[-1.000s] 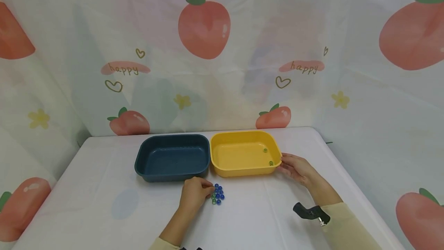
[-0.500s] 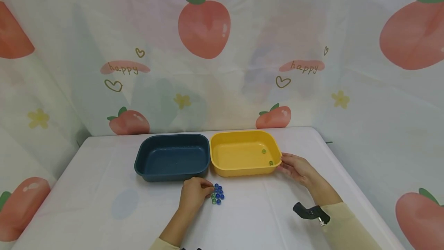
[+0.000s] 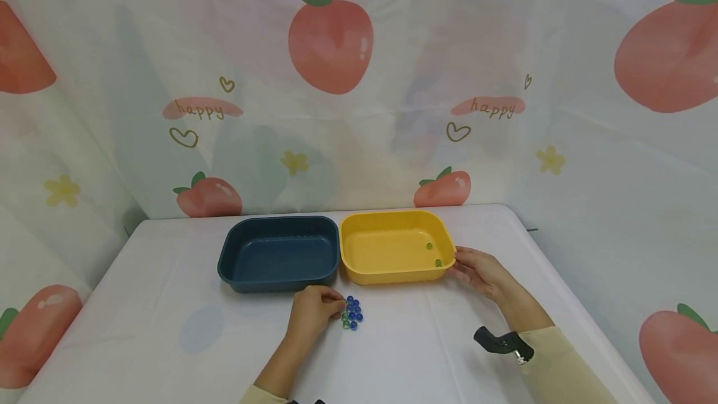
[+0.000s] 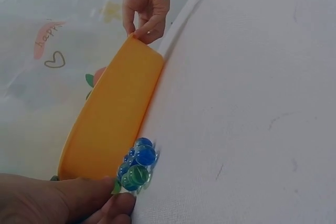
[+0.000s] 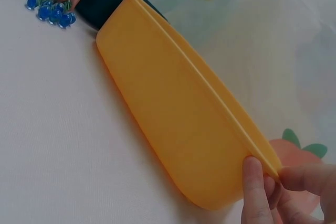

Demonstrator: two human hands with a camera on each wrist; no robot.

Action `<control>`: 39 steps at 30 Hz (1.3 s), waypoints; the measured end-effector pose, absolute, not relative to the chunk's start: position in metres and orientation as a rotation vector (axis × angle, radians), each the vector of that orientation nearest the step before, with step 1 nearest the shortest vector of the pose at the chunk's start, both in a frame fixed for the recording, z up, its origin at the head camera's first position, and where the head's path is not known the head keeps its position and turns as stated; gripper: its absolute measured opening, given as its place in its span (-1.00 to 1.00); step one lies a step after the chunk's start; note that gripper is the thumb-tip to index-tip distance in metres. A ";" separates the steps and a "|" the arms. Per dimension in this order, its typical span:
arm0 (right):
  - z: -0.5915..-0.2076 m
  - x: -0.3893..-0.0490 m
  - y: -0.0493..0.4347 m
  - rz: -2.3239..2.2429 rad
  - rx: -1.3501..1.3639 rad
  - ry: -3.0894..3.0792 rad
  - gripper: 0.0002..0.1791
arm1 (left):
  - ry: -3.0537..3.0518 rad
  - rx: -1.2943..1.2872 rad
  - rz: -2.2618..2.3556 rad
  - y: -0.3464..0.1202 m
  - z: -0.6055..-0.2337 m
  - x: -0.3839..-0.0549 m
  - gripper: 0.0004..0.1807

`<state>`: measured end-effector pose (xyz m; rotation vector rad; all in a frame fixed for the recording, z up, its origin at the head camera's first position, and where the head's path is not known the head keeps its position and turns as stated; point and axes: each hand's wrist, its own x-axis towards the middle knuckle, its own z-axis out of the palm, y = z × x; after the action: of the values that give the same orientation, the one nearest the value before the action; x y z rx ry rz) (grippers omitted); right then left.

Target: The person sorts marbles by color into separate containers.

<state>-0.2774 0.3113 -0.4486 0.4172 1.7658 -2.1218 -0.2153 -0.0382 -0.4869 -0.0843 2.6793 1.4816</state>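
At the pile of blue and green glass marbles (image 3: 353, 316), my left hand (image 3: 313, 313) pinches a green marble (image 4: 116, 186) between thumb and fingers. Most of that marble is hidden by the fingertips in the left wrist view. My right hand (image 3: 483, 273) grips the right-hand rim of a yellow plastic tub (image 3: 387, 278), its thumb and fingers on both sides of the edge in the right wrist view. Inside the tub lie two green marbles, one (image 3: 429, 246) farther back and another (image 3: 438, 263) near the front right corner.
A dark blue tub (image 3: 275, 286) stands to the left of the yellow one, side by side with it. Both rest on a white-covered table (image 3: 415, 348). Behind hangs a fruit-patterned cloth (image 3: 376, 142).
In the yellow tub, the farther green marble has rolled a little, first left, then back right and slightly toward the front. Both hands stay where they were.
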 end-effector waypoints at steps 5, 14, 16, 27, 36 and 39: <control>-0.448 -0.277 0.312 -2.129 0.400 1.755 -0.31 | 2.601 -0.093 1.567 -0.042 -0.487 -0.216 -0.93; -0.445 -0.276 0.311 -2.116 0.404 1.772 -0.32 | 2.501 -0.052 1.662 -0.050 -0.487 -0.216 -0.84; -0.445 -0.276 0.311 -2.114 0.402 1.778 -0.32 | 2.468 -0.066 1.690 -0.051 -0.487 -0.217 -0.82; -0.447 -0.276 0.312 -2.133 0.361 1.759 -0.32 | 2.315 -0.141 1.768 -0.052 -0.488 -0.218 -0.76; -0.448 -0.276 0.311 -2.128 0.370 1.768 -0.31 | 2.262 -0.159 1.826 -0.052 -0.489 -0.221 -0.76; -0.448 -0.276 0.311 -2.127 0.375 1.770 -0.31 | 2.243 -0.161 1.832 -0.051 -0.488 -0.221 -0.76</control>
<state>-0.2763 0.3113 -0.4480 0.3751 1.7696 -2.1273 -0.2210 -0.0513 -0.4876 -0.1611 2.2427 1.8318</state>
